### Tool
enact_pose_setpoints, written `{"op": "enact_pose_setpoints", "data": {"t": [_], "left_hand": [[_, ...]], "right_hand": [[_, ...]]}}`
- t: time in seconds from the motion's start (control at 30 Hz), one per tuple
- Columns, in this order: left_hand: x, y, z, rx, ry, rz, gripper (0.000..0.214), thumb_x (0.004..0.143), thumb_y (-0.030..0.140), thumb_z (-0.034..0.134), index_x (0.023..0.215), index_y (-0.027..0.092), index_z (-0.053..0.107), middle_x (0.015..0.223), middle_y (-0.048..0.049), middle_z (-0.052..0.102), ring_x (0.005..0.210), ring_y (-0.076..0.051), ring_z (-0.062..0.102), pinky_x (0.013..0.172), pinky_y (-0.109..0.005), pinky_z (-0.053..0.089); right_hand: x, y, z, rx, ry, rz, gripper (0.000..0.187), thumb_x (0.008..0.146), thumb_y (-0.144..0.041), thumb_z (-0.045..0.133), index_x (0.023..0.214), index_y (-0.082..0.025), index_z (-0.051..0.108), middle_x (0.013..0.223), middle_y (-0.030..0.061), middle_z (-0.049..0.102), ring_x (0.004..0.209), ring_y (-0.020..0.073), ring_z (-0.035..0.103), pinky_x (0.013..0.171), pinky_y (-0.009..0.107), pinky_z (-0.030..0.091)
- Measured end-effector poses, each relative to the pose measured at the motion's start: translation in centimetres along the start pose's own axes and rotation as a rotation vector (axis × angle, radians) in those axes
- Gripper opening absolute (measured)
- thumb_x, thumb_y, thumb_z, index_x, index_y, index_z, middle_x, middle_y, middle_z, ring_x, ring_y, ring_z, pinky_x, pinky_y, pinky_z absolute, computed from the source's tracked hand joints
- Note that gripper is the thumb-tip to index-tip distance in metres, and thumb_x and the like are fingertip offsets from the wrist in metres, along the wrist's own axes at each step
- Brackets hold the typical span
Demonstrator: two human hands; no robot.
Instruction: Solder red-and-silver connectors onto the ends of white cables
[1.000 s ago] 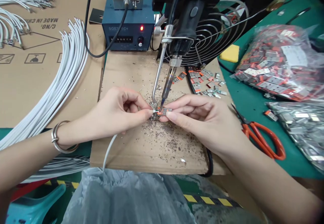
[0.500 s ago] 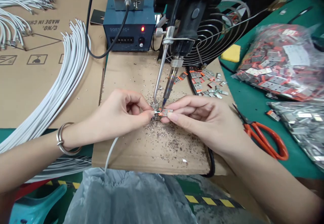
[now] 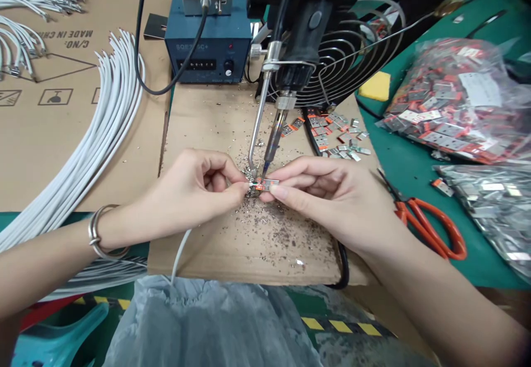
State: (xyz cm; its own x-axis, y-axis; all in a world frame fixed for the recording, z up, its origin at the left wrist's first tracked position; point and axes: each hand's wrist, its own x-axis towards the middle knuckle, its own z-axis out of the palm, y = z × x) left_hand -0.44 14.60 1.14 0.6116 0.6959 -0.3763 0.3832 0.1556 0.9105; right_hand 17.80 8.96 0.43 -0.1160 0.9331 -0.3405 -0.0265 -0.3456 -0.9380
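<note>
My left hand [image 3: 194,190] pinches the end of a thin white cable [image 3: 179,253] that runs down off the cardboard. My right hand [image 3: 332,195] pinches a small metal and orange connector [image 3: 267,184]. Cable end and connector meet directly under the tip of the fixed soldering iron [image 3: 269,151] and its bent solder feed tube [image 3: 254,134]. Both hands rest low on the cardboard work pad [image 3: 257,239], which is strewn with solder crumbs.
Blue soldering station [image 3: 207,40] and a wire fan guard [image 3: 352,57] stand behind. White cables [image 3: 103,129] fan across the left cardboard. Loose connectors [image 3: 336,134] lie right of the iron, bags of connectors [image 3: 456,101] far right, orange scissors [image 3: 427,226] on the green mat.
The hands and connector stay under the iron tip. The red light on the station shows in the earlier frames and is dark now. The view shifts slightly.
</note>
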Motion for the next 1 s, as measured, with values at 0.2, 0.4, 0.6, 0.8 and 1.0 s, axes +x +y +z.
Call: {"op": "enact_pose_setpoints", "data": {"t": [0.2,0.4,0.6,0.8,1.0], "left_hand": [[0.06,-0.05,-0.03,0.002,0.008,0.013,0.005,0.071,0.013,0.059,0.070,0.010,0.061,0.049,0.0036,0.046,0.040,-0.002,0.038,0.035,-0.011,0.029],[-0.03,0.22,0.06,-0.012,0.009,-0.001,0.004,0.071,0.012,0.058,0.070,0.010,0.061,0.047,0.0047,0.044,0.037,-0.002,0.038,0.034,-0.011,0.030],[-0.02,0.16,0.17,-0.009,0.022,0.009,0.005,0.071,0.012,0.059,0.067,0.010,0.059,0.046,0.0047,0.044,0.036,-0.001,0.038,0.034,-0.010,0.030],[0.04,0.15,0.18,0.020,0.038,0.009,0.010,0.073,0.018,0.059,0.070,0.009,0.061,0.046,0.0043,0.044,0.036,-0.003,0.037,0.033,-0.013,0.029],[0.32,-0.31,-0.03,0.062,0.006,0.018,0.006,0.071,0.017,0.059,0.071,0.011,0.060,0.048,0.0039,0.045,0.040,-0.003,0.038,0.036,-0.013,0.028]], "right_hand": [[0.01,-0.25,0.17,0.070,0.004,0.003,0.016,0.066,-0.009,0.070,0.078,-0.015,0.062,0.071,0.0018,0.068,0.068,0.0082,0.066,0.060,0.007,0.050],[0.03,-0.07,-0.08,0.063,-0.019,0.003,0.018,0.067,-0.009,0.070,0.081,-0.014,0.062,0.073,0.0019,0.068,0.069,0.0067,0.066,0.060,0.006,0.048],[-0.28,-0.06,-0.10,0.012,0.001,0.009,0.012,0.071,-0.018,0.070,0.080,-0.019,0.063,0.073,0.0006,0.068,0.068,0.0079,0.066,0.059,0.009,0.050],[-0.10,-0.28,0.22,-0.082,0.061,0.026,0.010,0.071,-0.024,0.069,0.076,-0.020,0.062,0.069,0.0012,0.067,0.064,0.0129,0.065,0.052,0.018,0.051],[0.05,-0.33,0.42,-0.019,0.081,0.025,0.018,0.059,-0.014,0.075,0.072,-0.018,0.063,0.066,-0.0001,0.067,0.060,0.0095,0.064,0.052,0.012,0.049]]}}
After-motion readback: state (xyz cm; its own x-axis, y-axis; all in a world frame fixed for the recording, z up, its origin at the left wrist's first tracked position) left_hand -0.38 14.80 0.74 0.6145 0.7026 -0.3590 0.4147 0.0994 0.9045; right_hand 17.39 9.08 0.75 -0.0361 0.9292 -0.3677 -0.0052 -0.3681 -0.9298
